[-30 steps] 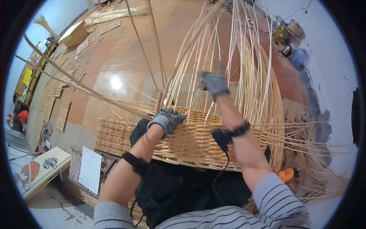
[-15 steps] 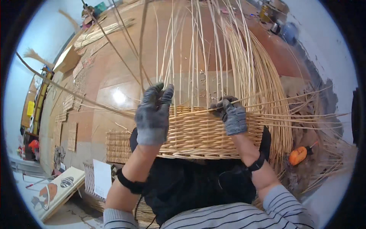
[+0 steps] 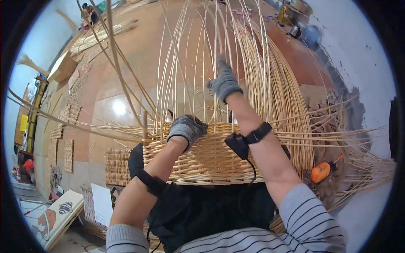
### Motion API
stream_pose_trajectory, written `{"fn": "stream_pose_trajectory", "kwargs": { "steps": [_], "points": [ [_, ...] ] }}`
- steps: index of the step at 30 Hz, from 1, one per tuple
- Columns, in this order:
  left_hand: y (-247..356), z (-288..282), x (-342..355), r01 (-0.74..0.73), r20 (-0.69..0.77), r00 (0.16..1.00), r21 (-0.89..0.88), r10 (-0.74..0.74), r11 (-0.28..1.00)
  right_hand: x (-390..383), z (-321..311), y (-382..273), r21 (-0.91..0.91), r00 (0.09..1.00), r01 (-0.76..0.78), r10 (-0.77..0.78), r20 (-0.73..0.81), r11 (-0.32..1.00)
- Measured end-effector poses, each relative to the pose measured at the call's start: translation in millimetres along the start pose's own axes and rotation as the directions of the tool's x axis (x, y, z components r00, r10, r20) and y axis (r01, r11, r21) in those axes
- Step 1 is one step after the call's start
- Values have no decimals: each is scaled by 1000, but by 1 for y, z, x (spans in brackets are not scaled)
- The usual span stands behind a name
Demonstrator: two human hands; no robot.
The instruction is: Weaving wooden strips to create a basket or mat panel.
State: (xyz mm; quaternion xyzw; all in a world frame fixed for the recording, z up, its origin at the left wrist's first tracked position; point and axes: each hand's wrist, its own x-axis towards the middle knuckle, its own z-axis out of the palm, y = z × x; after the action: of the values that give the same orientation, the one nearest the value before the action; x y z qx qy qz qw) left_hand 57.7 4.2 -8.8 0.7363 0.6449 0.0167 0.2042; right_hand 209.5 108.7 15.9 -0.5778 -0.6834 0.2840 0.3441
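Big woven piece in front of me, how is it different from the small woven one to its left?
The big piece looks wider than the small piece. Long rods stand up from the big piece's top edge; none show rising from the small piece. Your left hand is at the big piece's top edge, while neither hand touches the small piece. Both are tightly woven in tan strands.

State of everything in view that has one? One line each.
Woven panel, partly woven
Upright rods, bare above the weave
Left hand, gloved, curled at woven panel's upper edge
Right hand, gloved, raised, thumb spread, fingertips blurred
Rod bundle, loose, fanned
Orange tool, lying unheld
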Motion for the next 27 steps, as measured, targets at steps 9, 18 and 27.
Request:
{"fn": "stream_pose_trajectory", "kwargs": {
  "steps": [9,18,27],
  "points": [
    [24,-32,-15,247,272,938,-89,-215,965,-163,-42,-23,892,950,198,144,-277,406],
    [-58,32,-34,44,-428,899,294,90,955,-259,-225,99,757,900,-412,354,253,507],
    [40,52,-85,-123,-421,810,560,409,820,-521,-112,369,-854,456,-219,823,338,472]
  ]
}}
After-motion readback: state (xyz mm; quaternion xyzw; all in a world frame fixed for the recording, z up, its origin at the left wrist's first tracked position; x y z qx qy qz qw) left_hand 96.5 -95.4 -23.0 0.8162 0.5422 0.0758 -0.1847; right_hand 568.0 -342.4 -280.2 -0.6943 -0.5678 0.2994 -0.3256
